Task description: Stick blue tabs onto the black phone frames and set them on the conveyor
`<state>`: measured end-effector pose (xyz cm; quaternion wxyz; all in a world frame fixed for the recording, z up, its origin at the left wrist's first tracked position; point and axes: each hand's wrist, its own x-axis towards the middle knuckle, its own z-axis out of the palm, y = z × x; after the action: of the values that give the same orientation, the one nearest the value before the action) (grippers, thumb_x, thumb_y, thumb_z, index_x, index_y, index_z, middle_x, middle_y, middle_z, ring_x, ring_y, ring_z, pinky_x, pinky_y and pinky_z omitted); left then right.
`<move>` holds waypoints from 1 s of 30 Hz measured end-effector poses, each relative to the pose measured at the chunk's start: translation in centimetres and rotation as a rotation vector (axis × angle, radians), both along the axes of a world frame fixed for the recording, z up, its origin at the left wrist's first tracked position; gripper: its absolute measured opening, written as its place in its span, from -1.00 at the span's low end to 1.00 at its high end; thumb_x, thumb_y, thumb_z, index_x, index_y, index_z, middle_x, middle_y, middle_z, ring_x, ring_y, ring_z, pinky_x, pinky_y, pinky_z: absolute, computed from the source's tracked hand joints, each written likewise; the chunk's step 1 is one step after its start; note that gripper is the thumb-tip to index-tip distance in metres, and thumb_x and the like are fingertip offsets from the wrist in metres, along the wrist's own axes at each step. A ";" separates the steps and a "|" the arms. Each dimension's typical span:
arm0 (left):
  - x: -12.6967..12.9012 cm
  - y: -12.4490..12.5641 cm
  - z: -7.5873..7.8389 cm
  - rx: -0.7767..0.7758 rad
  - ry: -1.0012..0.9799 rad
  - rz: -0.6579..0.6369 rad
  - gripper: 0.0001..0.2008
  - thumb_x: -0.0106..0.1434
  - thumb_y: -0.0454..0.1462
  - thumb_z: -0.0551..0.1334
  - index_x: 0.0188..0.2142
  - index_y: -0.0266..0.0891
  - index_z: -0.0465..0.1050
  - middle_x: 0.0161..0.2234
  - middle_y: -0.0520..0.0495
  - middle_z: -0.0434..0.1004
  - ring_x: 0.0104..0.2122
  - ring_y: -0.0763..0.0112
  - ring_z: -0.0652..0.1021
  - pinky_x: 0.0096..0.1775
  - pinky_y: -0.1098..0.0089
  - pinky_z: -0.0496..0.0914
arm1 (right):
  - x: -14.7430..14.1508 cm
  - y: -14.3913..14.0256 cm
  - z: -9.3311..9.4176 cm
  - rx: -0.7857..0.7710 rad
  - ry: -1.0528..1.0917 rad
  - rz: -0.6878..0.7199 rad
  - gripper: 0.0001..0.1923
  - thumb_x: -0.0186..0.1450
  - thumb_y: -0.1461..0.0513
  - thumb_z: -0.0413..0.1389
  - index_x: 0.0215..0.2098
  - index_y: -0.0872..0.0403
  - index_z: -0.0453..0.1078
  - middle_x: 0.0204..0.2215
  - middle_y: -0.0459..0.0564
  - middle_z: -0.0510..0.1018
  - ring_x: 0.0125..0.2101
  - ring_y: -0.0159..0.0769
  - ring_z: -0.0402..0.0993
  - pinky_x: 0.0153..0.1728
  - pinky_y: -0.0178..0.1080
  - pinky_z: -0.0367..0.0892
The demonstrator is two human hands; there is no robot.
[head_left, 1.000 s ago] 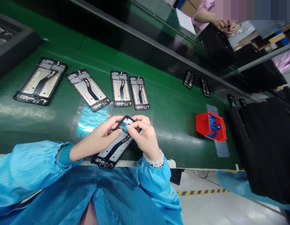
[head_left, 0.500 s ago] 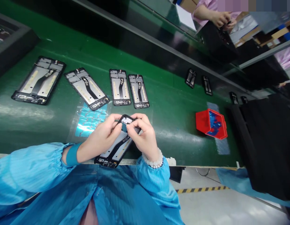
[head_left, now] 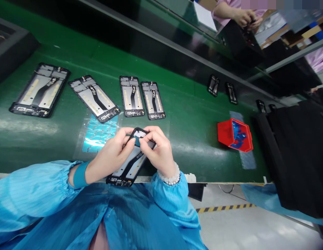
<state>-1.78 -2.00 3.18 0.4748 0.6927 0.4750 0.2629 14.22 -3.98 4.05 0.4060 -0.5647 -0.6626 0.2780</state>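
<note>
An open phone housing (head_left: 134, 158), with a black flex cable along its silver inside, is tilted at the table's front edge. My left hand (head_left: 111, 152) closes on its upper left side, thumb over the inner face. Around the upper right edge are the fingers of my right hand (head_left: 160, 151); its thumb and index tip press together over the top part. A small dark blue patch (head_left: 137, 140) shows between the two thumbs; whether either hand pinches it I cannot tell. Just left lies a sheet of shiny blue stickers (head_left: 98, 133).
Several similar open phone housings (head_left: 131, 97) lie in a row behind my hands. On the right sits a red bin (head_left: 225, 133) holding blue scraps. A black tray (head_left: 16, 52) is at far left, black cloth (head_left: 299, 149) at right. Across the divider, a co-worker's hands (head_left: 246, 18) handle something small.
My thumbs have shifted slightly at the housing's top, and more of the dark blue patch shows flat there. The whole view has moved a little; both hands keep their hold.
</note>
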 end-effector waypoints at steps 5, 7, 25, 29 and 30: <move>0.2 -0.3 -0.2 -0.014 -0.038 0.009 -0.75 0.34 -0.20 0.02 -0.02 -0.23 0.20 -0.62 0.18 0.32 -0.57 0.42 0.44 -0.47 0.44 0.28 | 0.2 -0.1 0.5 -0.041 -0.002 0.004 -0.83 0.22 0.31 0.09 -0.53 0.05 0.27 -0.27 -0.01 0.45 -0.21 -0.33 0.42 -0.17 -0.25 0.31; 0.2 -0.4 -0.4 -0.011 -0.052 0.017 -0.73 0.35 -0.21 0.02 0.01 -0.23 0.19 -0.61 0.16 0.36 -0.55 0.41 0.46 -0.46 0.43 0.30 | 0.0 -0.2 0.8 -0.055 -0.020 -0.033 -0.82 0.21 0.31 0.08 -0.54 0.04 0.26 -0.29 -0.02 0.45 -0.22 -0.32 0.41 -0.16 -0.23 0.30; 0.0 0.0 0.2 0.418 0.210 0.085 -0.62 0.36 -0.16 -0.06 0.07 -0.28 0.27 -0.23 -0.13 0.62 -0.36 0.24 0.63 -0.35 0.39 0.45 | -3.4 -1.0 0.2 -0.216 0.369 -0.473 -0.64 0.11 0.12 0.18 -0.22 0.03 0.17 -0.36 -0.08 0.43 -0.35 -0.34 0.43 -0.27 -0.27 0.40; -0.2 0.4 0.1 0.516 0.266 0.084 -0.59 0.37 -0.21 -0.09 0.11 -0.31 0.29 -0.09 -0.20 0.58 -0.31 0.24 0.64 -0.31 0.40 0.47 | -4.1 -1.3 0.5 -0.193 0.393 -0.484 -0.69 0.13 0.17 0.12 -0.21 0.03 0.14 -0.35 -0.06 0.41 -0.35 -0.34 0.42 -0.30 -0.27 0.40; -0.2 0.5 0.1 0.518 0.252 0.071 -0.59 0.37 -0.23 -0.09 0.12 -0.31 0.29 -0.08 -0.19 0.58 -0.29 0.24 0.64 -0.28 0.41 0.47 | -4.1 -1.4 0.6 -0.186 0.389 -0.471 -0.71 0.14 0.18 0.10 -0.20 0.03 0.15 -0.32 -0.05 0.41 -0.33 -0.34 0.42 -0.29 -0.28 0.40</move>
<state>-1.99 -1.53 3.29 0.2095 0.8010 0.4713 0.3039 10.12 -5.35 4.63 0.5251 -0.6735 -0.3951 0.3385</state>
